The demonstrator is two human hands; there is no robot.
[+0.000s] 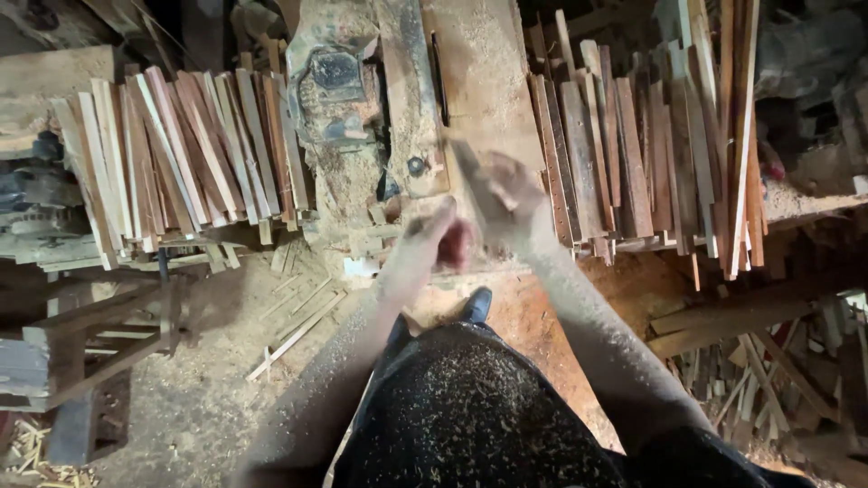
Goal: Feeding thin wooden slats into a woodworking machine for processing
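Apron (470, 407): near, dark, flecked with sawdust.
Left hand (429, 237): blurred, meets the right hand over the bench's near edge; grip cannot be told.
Right hand (497, 194): blurred, fingers spread flat, holding nothing visible.
Saw bench (479, 81): beyond the hands, sawdust-covered.
Wood strips (181, 154): stacked far left.
Longer slats (651, 145): stacked far right.

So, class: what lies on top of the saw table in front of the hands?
Sawdust covers the saw table, with a dark blade slot showing. The blurred right hand hides its near edge; the left hand is beside it.
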